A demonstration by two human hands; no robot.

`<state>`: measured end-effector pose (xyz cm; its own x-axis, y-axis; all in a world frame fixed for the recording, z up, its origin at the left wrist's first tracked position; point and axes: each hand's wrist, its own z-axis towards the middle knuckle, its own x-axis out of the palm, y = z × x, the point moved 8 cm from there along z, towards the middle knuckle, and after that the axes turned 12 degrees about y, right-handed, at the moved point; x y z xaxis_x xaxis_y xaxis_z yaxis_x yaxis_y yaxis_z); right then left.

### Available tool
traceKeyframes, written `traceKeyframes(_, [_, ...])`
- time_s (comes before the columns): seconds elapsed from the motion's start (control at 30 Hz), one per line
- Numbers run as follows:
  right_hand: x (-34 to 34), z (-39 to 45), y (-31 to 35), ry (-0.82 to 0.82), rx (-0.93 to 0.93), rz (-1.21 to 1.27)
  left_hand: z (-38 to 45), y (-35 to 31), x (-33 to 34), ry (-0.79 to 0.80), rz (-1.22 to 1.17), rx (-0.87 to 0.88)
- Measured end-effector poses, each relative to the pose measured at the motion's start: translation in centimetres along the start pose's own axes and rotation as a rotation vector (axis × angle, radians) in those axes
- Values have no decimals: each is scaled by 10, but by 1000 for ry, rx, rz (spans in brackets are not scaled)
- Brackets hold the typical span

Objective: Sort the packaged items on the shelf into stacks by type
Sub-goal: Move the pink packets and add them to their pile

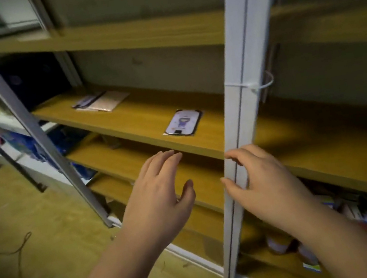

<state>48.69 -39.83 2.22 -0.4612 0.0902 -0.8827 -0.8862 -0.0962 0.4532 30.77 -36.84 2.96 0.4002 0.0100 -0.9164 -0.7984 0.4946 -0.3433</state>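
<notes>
Wooden shelf [124, 115] edge beyond both hands [160, 192], loose-fingered, empty, flanking upright post [241, 109].

No text is showing legibly anywhere in this view. The packet [182, 123] lying on the shelf [140, 122] is displaying a purple cartoon figure and a small dark patch, but any lettering on it is blurring out. The packets [101, 101] farther back are likewise showing no readable print.
</notes>
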Motion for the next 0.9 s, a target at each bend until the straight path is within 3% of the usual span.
traceKeyframes(0.67, [72,227,98,15,-128,19,110,192,-45,-39,77,-189])
traceKeyframes(0.9, [104,273,104,84,-79,8,150,254,-34,4,19,-195])
